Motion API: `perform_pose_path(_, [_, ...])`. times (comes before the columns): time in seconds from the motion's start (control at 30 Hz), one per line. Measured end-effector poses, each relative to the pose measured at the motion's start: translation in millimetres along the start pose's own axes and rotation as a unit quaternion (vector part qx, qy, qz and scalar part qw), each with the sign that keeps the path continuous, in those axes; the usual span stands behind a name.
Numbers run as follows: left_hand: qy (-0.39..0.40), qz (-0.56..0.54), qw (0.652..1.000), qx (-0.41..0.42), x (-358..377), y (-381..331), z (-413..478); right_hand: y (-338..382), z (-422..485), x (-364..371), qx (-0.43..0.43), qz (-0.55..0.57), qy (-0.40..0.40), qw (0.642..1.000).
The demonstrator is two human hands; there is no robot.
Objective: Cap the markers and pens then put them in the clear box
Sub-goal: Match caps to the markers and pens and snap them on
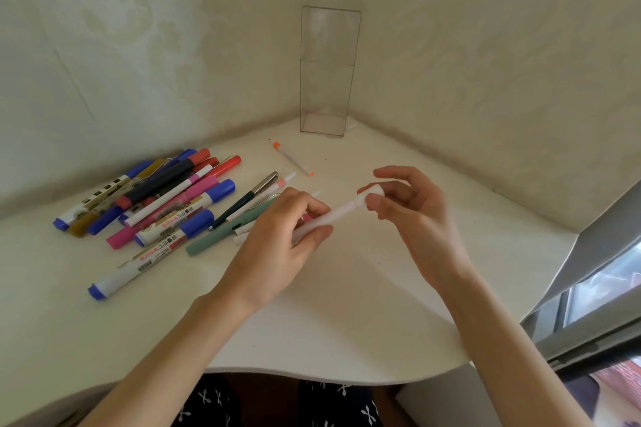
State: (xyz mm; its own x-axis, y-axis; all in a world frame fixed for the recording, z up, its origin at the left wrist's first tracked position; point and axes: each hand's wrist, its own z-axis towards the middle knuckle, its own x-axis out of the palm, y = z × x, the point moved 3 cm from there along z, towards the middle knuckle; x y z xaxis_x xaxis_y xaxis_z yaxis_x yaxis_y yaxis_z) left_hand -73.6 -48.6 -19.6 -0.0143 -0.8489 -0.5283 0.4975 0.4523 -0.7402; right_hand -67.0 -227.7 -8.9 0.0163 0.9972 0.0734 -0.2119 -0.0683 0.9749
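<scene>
Many markers (166, 204) lie heaped leftward, clear box (327, 80) behind. The left hand (284, 236) grips a white pen (341, 211); the right hand (412, 204) pinches its cap (370, 195).

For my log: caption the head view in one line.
Left hand grips a white pen, right hand pinches the cap at its end; clear box stands upright behind.

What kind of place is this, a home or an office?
Probably a home desk nook: a white desk set into a corner of patterned wallpaper, a window on the right, loose markers and a clear box.
</scene>
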Motion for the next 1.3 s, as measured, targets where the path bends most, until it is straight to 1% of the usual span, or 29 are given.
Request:
perform_pose_path(0.07, [-0.003, -0.031, 0.999, -0.015, 0.1, -1.9, -1.6, 0.5, -1.9, 5.4, -0.016, -0.007, -0.028, 0.999])
perform_pose_path(0.17, [-0.029, -0.087, 0.994, -0.056, 3.5, -4.7, -2.0, 2.2, -3.8, 14.2, -0.041, -0.003, -0.066, 0.997])
perform_pose_path(0.23, [-0.034, -0.124, 0.988, -0.080, 5.0, -4.5, -3.2, 2.6, -4.5, 18.4, -0.049, 0.004, -0.070, 0.996])
perform_pose_path(0.33, [-0.021, -0.162, 0.981, -0.105, 6.6, -0.7, -7.1, -1.3, -7.2, 21.4, -0.044, -0.001, -0.071, 0.997])
perform_pose_path(0.37, [-0.020, -0.168, 0.978, -0.117, 8.1, 1.0, -8.8, -3.8, -6.9, 21.8, -0.039, -0.011, -0.072, 0.997])
perform_pose_path(0.43, [-0.014, -0.168, 0.976, -0.140, 12.9, 1.9, -10.6, -5.4, -1.1, 22.8, -0.025, -0.068, -0.054, 0.996])
perform_pose_path(0.5, [0.010, -0.134, 0.980, -0.145, 18.2, -1.8, -6.9, -7.7, 11.8, 21.6, 0.010, -0.121, -0.033, 0.992])
perform_pose_path(0.6, [0.023, -0.039, 0.994, -0.100, 17.2, -2.6, 3.1, -12.5, 36.6, 11.8, 0.063, -0.152, -0.057, 0.985])
perform_pose_path(0.7, [-0.003, 0.038, 0.997, -0.063, 4.1, 7.6, 11.5, -20.2, 53.7, 5.1, 0.083, -0.230, -0.060, 0.968])
perform_pose_path(0.77, [-0.024, 0.060, 0.995, -0.073, -9.2, 18.6, 17.6, -27.9, 57.9, 6.7, 0.098, -0.281, -0.051, 0.953])
perform_pose_path(0.83, [-0.050, 0.102, 0.989, -0.100, -22.4, 30.8, 31.1, -35.4, 59.5, 11.7, 0.091, -0.354, -0.024, 0.930])
perform_pose_path(0.9, [-0.083, 0.145, 0.974, -0.156, -32.1, 43.8, 54.9, -39.9, 63.5, 16.6, 0.055, -0.439, 0.013, 0.897])
perform_pose_path(0.97, [-0.091, 0.174, 0.958, -0.211, -34.3, 54.6, 83.9, -38.0, 79.5, 13.3, 0.019, -0.490, 0.029, 0.871])
perform_pose_path(1.1, [-0.077, 0.219, 0.936, -0.264, -17.9, 75.0, 133.4, -37.3, 152.2, -13.3, 0.006, -0.483, 0.008, 0.875])
perform_pose_path(1.17, [-0.066, 0.261, 0.914, -0.303, -8.7, 87.3, 145.6, -49.1, 186.0, -21.5, 0.007, -0.496, 0.031, 0.868])
perform_pose_path(1.23, [-0.040, 0.297, 0.888, -0.349, -1.9, 96.5, 149.2, -64.9, 208.2, -20.2, -0.001, -0.511, 0.070, 0.856])
perform_pose_path(1.3, [-0.032, 0.315, 0.876, -0.364, 1.4, 100.2, 149.0, -78.2, 224.9, -15.2, -0.015, -0.531, 0.102, 0.841])
